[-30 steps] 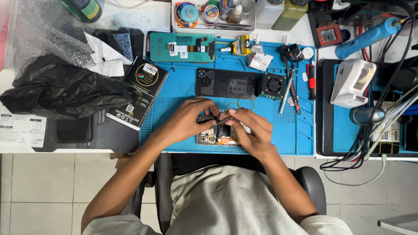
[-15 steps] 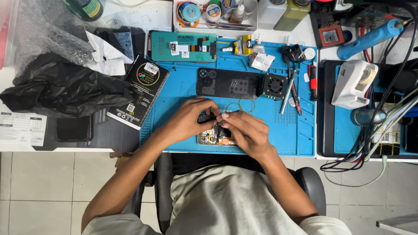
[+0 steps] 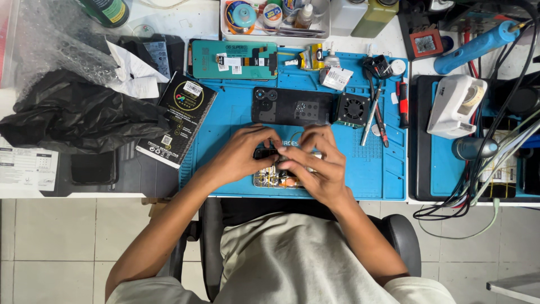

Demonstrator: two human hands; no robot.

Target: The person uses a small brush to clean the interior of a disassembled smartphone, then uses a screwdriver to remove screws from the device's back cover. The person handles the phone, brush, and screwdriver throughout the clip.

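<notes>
The head view looks straight down on a seated person working at a cluttered table (image 3: 169, 17), both hands meeting over an opened phone (image 3: 274, 179) that lies on the near edge of a blue work mat (image 3: 382, 169). The left hand (image 3: 242, 155) curls over the phone's left part, its fingers bent and pressing down on the upper end; the right hand (image 3: 315, 163) covers the right part, fingers bunched close against those of the left. Each grip is clenched down onto the phone, though whether either pinches some small part between the fingertips I cannot tell, since the hands hide most of it. Only a strip of the phone's exposed insides, with metal and orange bits, shows below the knuckles. Just beyond the hands lies a black back cover (image 3: 292, 106) with camera holes at its left end, and beside that on the right a small black fan (image 3: 353, 108). Farther back rests a teal screen panel (image 3: 233, 59). Tweezers (image 3: 370, 115) and a red-handled screwdriver (image 3: 403, 101) lie to the right on the mat, a dark printed box (image 3: 177, 121) sits at the mat's left edge, and a crumpled black plastic bag (image 3: 67, 115) spreads farther left.
</notes>
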